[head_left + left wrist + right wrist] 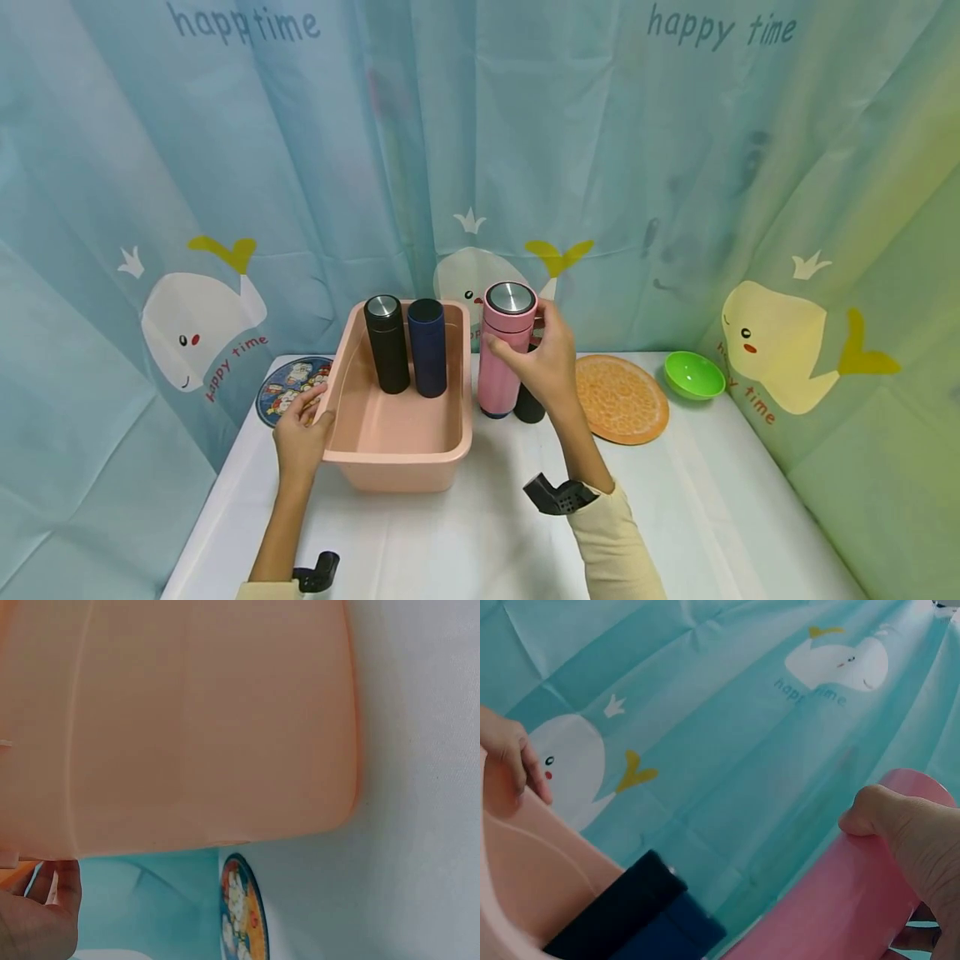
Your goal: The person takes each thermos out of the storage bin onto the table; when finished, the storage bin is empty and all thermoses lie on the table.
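My right hand [546, 354] grips a pink thermos [498, 379] with a silver-topped lid near its upper end, just right of a peach plastic basin [397, 458]. In the right wrist view the thumb lies along the pink thermos [825, 900]. My left hand [303, 429] pinches the basin's left rim; its fingers also show at the rim in the left wrist view. Inside the basin, a black thermos [387, 354] and a dark blue thermos [428, 354] stand upright side by side toward the back. Another dark thermos [529, 407] is mostly hidden behind the pink one and my right hand.
A round orange-patterned mat [622, 400] lies right of my right hand, with a green bowl [693, 375] beyond it. Partly behind my left hand is a round mat with a cartoon print [288, 383]. A blue curtain [525, 150] hangs behind the white table [420, 542].
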